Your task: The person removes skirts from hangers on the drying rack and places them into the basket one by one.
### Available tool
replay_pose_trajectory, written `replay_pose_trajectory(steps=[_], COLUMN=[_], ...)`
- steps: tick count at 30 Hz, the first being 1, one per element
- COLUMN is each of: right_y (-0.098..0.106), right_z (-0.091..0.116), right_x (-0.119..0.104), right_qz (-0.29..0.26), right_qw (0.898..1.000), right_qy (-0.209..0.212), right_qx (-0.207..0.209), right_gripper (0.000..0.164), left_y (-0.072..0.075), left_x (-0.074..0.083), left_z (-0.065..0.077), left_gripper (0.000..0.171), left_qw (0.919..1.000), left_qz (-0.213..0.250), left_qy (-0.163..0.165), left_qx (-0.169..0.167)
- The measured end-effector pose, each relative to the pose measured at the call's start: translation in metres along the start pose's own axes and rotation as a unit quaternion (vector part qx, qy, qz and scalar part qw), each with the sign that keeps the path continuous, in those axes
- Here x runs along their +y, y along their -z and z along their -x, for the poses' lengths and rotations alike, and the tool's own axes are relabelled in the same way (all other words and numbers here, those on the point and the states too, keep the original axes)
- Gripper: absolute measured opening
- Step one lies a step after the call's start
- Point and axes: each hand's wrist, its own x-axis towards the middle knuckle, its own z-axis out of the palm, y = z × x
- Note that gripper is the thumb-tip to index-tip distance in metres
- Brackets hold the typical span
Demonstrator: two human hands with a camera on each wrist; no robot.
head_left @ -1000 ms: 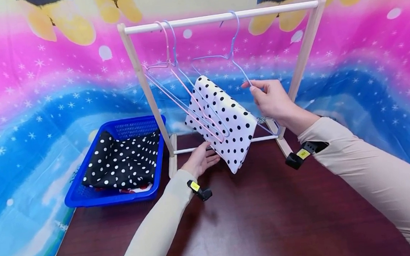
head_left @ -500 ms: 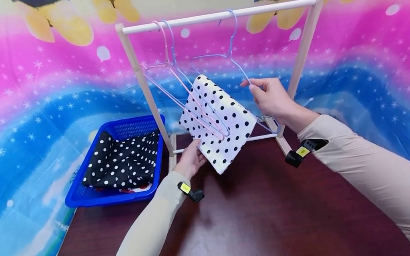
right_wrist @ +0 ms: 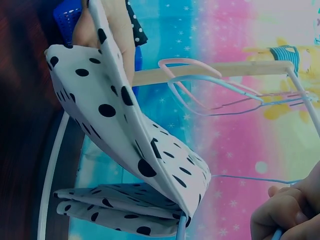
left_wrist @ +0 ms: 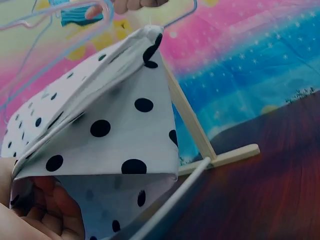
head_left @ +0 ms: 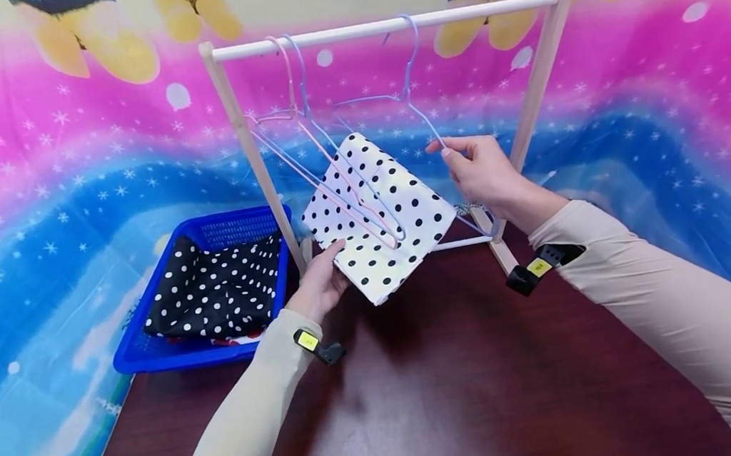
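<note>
A white cloth with black polka dots point(head_left: 378, 266) hangs folded over the bottom bar of a blue clothes hanger point(head_left: 407, 94). My left hand point(head_left: 318, 285) pinches the cloth's lower left edge, thumb on top and fingers underneath. From the left wrist view, the fingers reach inside the fold of the cloth point(left_wrist: 117, 152). My right hand point(head_left: 483, 168) grips the hanger's right shoulder between thumb and fingers. In the right wrist view the cloth's two layers point(right_wrist: 85, 95) stand apart, with the hanger bar between them at the fold.
A wooden rack point(head_left: 540, 78) carries the hangers on its top rail. A pink hanger point(head_left: 290, 83) and another blue hanger point(head_left: 303, 82) hang at its left, overlapping the cloth in the head view. A blue basket point(head_left: 185, 357) holds a black dotted cloth point(head_left: 215, 283).
My left hand has moved left and slightly up, taking hold of the cloth's edge and drawing it left, so it spreads wider. My right hand stays on the hanger.
</note>
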Motion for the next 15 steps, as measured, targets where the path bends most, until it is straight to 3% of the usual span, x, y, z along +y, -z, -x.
replay_pose_trajectory(steps=[5,15], right_y=[0.002,0.002], right_z=[0.000,-0.001], right_x=[0.000,0.001], right_qz=[-0.016,-0.013], right_qw=[1.000,1.000], right_qy=[-0.006,0.002], right_qx=[-0.005,-0.013], right_gripper=[0.037,0.037], left_y=[0.000,-0.001], left_x=[0.010,0.011], left_z=[0.010,0.019], left_gripper=[0.040,0.007], left_qw=[0.9999,0.9924], left_qz=[-0.001,-0.063], left_qy=[-0.009,-0.087], left_qx=[0.005,0.061])
